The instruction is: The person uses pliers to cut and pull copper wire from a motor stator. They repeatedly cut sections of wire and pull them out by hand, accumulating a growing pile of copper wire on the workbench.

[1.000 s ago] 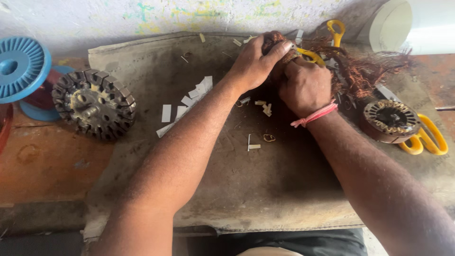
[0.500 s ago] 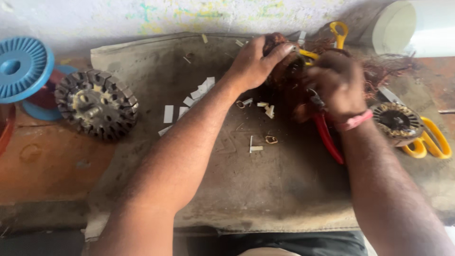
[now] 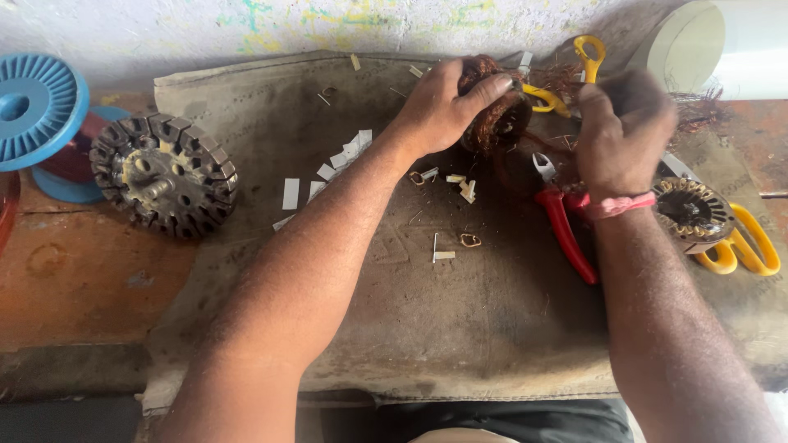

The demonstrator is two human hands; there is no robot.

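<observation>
My left hand (image 3: 447, 107) grips a round motor stator wound with copper wire (image 3: 499, 123), holding it on edge at the far side of the grey mat (image 3: 427, 312). My right hand (image 3: 622, 131) is raised just right of it, blurred, fingers pinched together near loose copper wire (image 3: 566, 82); whether it holds a strand is unclear. Red-handled pliers (image 3: 562, 221) lie on the mat below my right wrist.
A bare slotted stator core (image 3: 164, 174) sits left, beside a blue wire spool (image 3: 37, 115). Another wound stator (image 3: 691, 212) and yellow-handled scissors (image 3: 749, 242) lie at right. White paper strips (image 3: 328, 174) litter the mat. A white pipe (image 3: 685, 45) stands behind.
My right hand let go of the stator and pulled away to the right and up, uncovering the red pliers on the mat. My left hand keeps its grip.
</observation>
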